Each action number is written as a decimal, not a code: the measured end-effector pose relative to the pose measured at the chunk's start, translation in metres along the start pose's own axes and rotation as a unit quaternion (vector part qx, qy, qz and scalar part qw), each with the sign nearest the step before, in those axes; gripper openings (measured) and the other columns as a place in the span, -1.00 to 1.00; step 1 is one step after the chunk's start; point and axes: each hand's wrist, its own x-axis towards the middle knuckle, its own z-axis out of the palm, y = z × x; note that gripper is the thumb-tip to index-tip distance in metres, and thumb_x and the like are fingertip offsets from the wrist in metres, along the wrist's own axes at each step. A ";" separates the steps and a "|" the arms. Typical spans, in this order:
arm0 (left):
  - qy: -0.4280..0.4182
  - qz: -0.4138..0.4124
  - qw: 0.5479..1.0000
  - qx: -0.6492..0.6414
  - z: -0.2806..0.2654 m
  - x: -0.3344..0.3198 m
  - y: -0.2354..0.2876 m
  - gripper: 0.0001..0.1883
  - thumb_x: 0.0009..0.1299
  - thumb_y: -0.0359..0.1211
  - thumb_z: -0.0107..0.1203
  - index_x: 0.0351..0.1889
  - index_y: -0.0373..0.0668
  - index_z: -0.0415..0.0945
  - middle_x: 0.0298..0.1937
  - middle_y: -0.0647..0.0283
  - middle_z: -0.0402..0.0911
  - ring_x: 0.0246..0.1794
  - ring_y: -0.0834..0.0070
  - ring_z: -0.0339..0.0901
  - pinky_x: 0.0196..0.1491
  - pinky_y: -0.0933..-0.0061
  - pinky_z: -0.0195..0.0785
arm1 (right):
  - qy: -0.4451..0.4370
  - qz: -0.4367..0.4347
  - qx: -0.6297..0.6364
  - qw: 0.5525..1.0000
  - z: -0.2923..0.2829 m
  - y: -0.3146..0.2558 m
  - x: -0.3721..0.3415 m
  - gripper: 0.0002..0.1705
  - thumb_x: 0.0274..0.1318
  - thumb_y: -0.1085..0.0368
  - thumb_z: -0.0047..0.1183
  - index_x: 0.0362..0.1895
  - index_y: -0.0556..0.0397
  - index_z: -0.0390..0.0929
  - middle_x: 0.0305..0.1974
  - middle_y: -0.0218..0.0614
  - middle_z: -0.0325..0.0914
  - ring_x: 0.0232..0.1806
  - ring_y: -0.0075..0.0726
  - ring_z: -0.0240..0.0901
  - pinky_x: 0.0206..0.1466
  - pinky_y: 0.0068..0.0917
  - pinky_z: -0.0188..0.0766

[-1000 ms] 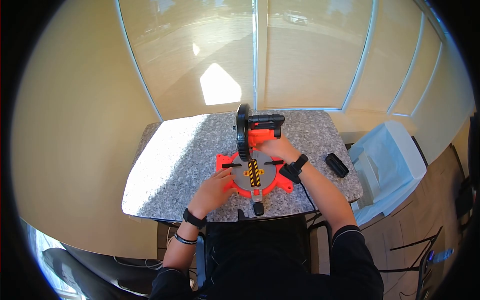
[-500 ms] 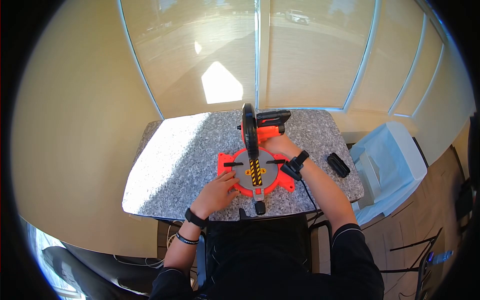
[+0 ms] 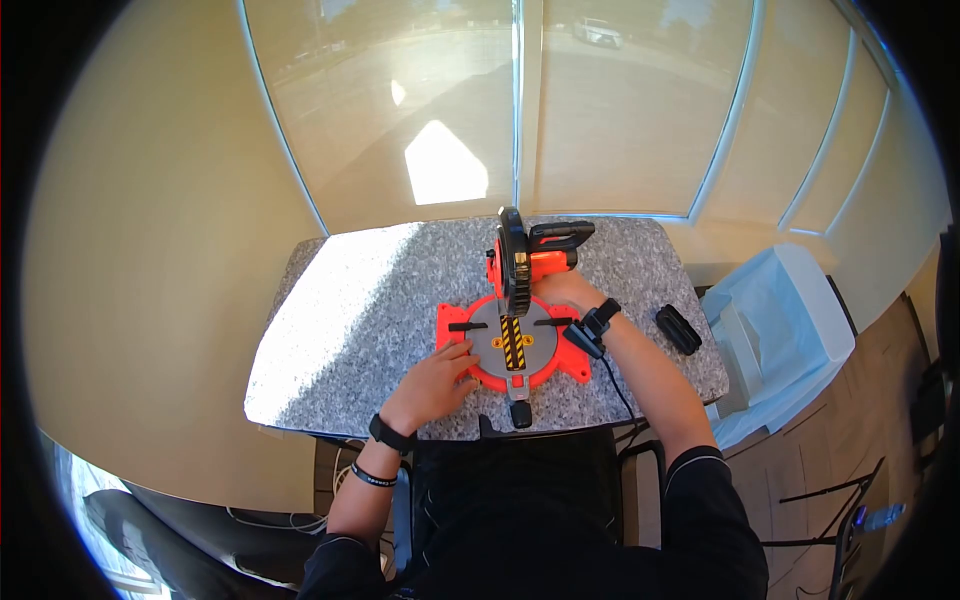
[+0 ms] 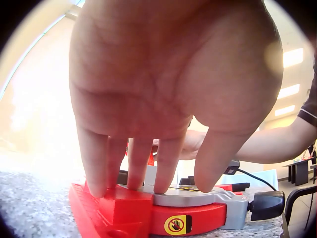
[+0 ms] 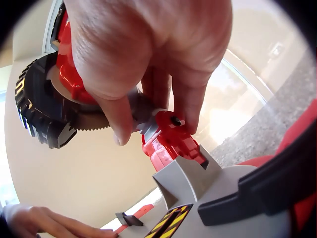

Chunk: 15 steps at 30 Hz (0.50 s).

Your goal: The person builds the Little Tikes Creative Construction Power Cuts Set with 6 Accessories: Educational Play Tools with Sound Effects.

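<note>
A red, black and grey toy miter saw stands on the granite-patterned table; its saw head (image 3: pixel 515 262) is raised over the round grey turntable (image 3: pixel 540 350). My left hand (image 3: pixel 430 388) rests with fairly straight fingers on the left side of the red base (image 4: pixel 126 213). Behind the head, my right hand (image 3: pixel 568 291) grips the saw's arm low down, near the red pivot (image 5: pixel 171 141). Thumb and fingers (image 5: pixel 185 106) lie on opposite sides of the arm. Blade teeth (image 5: pixel 94 128) show below the black guard (image 5: pixel 42 104). In the head view, most of the right fingers are hidden.
A small black case (image 3: pixel 677 330) lies on the table (image 3: pixel 330 350) to the right. A cable (image 3: pixel 617 390) trails from the right wrist camera over the table edge. Beyond the right edge stands a bin with a light blue liner (image 3: pixel 790 330). Windows with blinds face the far side.
The saw head has swung to the right and turned slightly, with the right hand moving along behind it. The left hand stays at the left of the base.
</note>
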 end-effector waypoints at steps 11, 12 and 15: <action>-0.009 -0.002 1.000 0.012 -0.001 -0.001 0.001 -0.53 0.47 -0.27 0.20 0.31 -0.22 0.56 0.48 -0.02 0.45 0.47 0.01 0.39 0.42 0.10 0.40 | -0.030 0.019 0.015 0.999 0.000 -0.001 -0.006 -0.58 0.29 0.22 0.28 0.21 -0.07 0.59 0.09 -0.34 0.71 0.13 -0.33 0.63 0.25 -0.28 0.54; -0.008 -0.003 1.000 0.011 -0.001 -0.001 0.001 -0.53 0.47 -0.27 0.20 0.31 -0.22 0.56 0.48 -0.02 0.45 0.47 0.01 0.39 0.42 0.10 0.40 | -0.029 0.016 0.018 0.999 0.001 0.000 -0.006 -0.58 0.29 0.22 0.28 0.21 -0.06 0.59 0.09 -0.34 0.71 0.13 -0.33 0.63 0.25 -0.28 0.54; -0.011 -0.009 1.000 0.013 -0.001 0.000 0.000 -0.53 0.47 -0.26 0.19 0.31 -0.22 0.56 0.48 -0.03 0.44 0.48 0.00 0.39 0.42 0.09 0.40 | -0.024 0.004 0.033 0.999 0.004 0.007 -0.006 -0.57 0.29 0.23 0.28 0.22 -0.06 0.59 0.09 -0.34 0.71 0.13 -0.33 0.63 0.25 -0.28 0.54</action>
